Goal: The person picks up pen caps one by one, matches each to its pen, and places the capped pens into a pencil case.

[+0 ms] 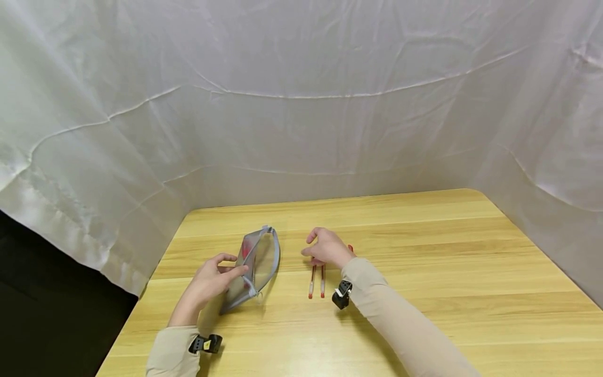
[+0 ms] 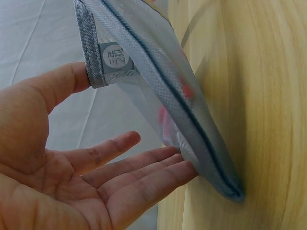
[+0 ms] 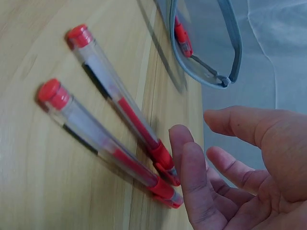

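A grey mesh zip pouch stands tilted with its mouth spread toward the right. My left hand holds its left side, thumb at the rim tab and outstretched fingertips against the mesh lower down. Inside it shows a red pen. Two clear-barrelled pens with red caps and red end plugs lie side by side on the table. Over their capped ends is my right hand, thumb and fingers apart and holding nothing; its fingertips are close to the caps in the right wrist view.
A small red object shows just past my right wrist, mostly covered by it. The wooden table is bordered by pale hanging curtains at the back and sides. Black wrist devices sit on both sleeves.
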The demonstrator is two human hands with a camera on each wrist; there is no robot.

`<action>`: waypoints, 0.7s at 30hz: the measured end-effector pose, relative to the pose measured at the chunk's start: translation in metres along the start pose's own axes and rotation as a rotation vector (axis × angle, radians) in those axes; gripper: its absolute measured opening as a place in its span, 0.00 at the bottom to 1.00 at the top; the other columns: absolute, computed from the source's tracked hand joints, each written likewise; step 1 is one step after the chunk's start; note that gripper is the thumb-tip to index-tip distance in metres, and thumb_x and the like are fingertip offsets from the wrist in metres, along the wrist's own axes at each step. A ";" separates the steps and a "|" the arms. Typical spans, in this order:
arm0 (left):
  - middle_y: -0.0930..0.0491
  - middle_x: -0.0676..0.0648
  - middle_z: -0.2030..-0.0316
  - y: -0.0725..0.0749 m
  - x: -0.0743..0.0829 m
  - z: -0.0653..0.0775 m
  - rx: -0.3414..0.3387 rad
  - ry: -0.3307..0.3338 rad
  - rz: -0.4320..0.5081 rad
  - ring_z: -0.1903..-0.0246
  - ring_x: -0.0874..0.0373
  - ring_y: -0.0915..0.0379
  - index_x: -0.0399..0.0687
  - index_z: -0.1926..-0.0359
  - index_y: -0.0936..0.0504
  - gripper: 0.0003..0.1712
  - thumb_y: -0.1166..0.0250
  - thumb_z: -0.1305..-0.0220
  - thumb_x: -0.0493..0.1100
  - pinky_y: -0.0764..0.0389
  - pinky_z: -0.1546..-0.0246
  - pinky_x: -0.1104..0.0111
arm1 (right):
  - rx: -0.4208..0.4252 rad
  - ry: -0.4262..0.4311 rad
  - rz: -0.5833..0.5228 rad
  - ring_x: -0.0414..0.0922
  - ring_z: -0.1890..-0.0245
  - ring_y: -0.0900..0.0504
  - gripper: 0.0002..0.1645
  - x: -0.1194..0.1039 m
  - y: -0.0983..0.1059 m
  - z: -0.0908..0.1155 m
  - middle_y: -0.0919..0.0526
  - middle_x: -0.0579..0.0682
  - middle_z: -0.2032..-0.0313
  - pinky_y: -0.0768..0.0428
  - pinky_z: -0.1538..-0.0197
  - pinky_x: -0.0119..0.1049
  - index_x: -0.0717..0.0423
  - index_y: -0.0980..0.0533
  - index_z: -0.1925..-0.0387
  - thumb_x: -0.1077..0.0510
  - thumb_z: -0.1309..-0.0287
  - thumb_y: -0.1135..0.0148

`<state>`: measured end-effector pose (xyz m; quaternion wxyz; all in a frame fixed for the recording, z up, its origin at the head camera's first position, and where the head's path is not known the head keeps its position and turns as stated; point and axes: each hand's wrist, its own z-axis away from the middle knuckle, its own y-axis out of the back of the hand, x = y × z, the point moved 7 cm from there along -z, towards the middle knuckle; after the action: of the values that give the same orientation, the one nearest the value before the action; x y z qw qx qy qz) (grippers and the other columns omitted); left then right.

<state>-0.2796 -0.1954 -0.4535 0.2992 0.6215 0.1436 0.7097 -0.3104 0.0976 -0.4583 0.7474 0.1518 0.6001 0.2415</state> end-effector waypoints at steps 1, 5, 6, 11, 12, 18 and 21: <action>0.17 0.31 0.38 0.000 0.000 0.000 0.000 0.000 -0.001 0.48 0.48 0.18 0.40 0.31 0.25 0.37 0.29 0.28 0.60 0.14 0.56 0.61 | 0.000 0.000 0.006 0.47 0.71 0.10 0.20 0.000 0.000 0.000 0.16 0.56 0.68 0.11 0.65 0.34 0.62 0.24 0.46 0.60 0.33 0.27; 0.17 0.31 0.38 0.000 -0.001 0.000 -0.001 0.005 -0.005 0.49 0.48 0.18 0.40 0.30 0.25 0.38 0.29 0.28 0.60 0.15 0.56 0.61 | 0.004 -0.004 0.030 0.45 0.74 0.11 0.20 0.003 0.001 0.000 0.20 0.51 0.72 0.12 0.66 0.33 0.62 0.24 0.45 0.60 0.34 0.26; 0.17 0.31 0.38 0.000 -0.001 0.000 -0.001 0.006 -0.005 0.49 0.48 0.18 0.40 0.30 0.25 0.37 0.29 0.28 0.60 0.15 0.56 0.62 | 0.007 -0.004 0.039 0.45 0.74 0.12 0.20 0.003 0.001 -0.001 0.20 0.51 0.72 0.12 0.66 0.33 0.62 0.23 0.46 0.60 0.34 0.26; 0.17 0.31 0.38 0.000 -0.002 0.000 -0.004 0.009 -0.003 0.52 0.49 0.19 0.40 0.30 0.25 0.38 0.29 0.28 0.60 0.16 0.58 0.63 | 0.016 -0.003 0.081 0.44 0.74 0.12 0.20 0.006 0.002 -0.002 0.18 0.52 0.71 0.12 0.66 0.33 0.61 0.24 0.47 0.59 0.34 0.26; 0.17 0.32 0.38 0.000 -0.002 0.000 -0.004 0.010 -0.002 0.52 0.50 0.19 0.41 0.30 0.25 0.38 0.29 0.28 0.60 0.17 0.58 0.63 | 0.016 -0.002 0.086 0.44 0.74 0.12 0.20 0.006 0.002 -0.003 0.17 0.52 0.70 0.12 0.66 0.33 0.62 0.24 0.47 0.59 0.34 0.26; 0.16 0.33 0.38 0.000 -0.002 -0.001 -0.006 0.011 0.001 0.54 0.50 0.20 0.41 0.30 0.25 0.38 0.30 0.28 0.61 0.17 0.58 0.62 | 0.028 -0.016 0.107 0.43 0.75 0.13 0.18 0.008 0.005 -0.004 0.15 0.54 0.71 0.15 0.69 0.30 0.60 0.24 0.49 0.60 0.34 0.26; 0.17 0.32 0.38 0.000 -0.002 -0.001 -0.006 0.008 -0.002 0.52 0.50 0.20 0.41 0.30 0.25 0.38 0.30 0.28 0.61 0.17 0.58 0.63 | 0.038 -0.024 0.132 0.43 0.75 0.13 0.16 0.009 0.007 -0.005 0.14 0.53 0.72 0.17 0.71 0.29 0.58 0.24 0.51 0.59 0.34 0.26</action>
<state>-0.2804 -0.1961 -0.4552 0.3014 0.6173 0.1434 0.7124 -0.3151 0.1079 -0.4639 0.7341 0.2080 0.5841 0.2769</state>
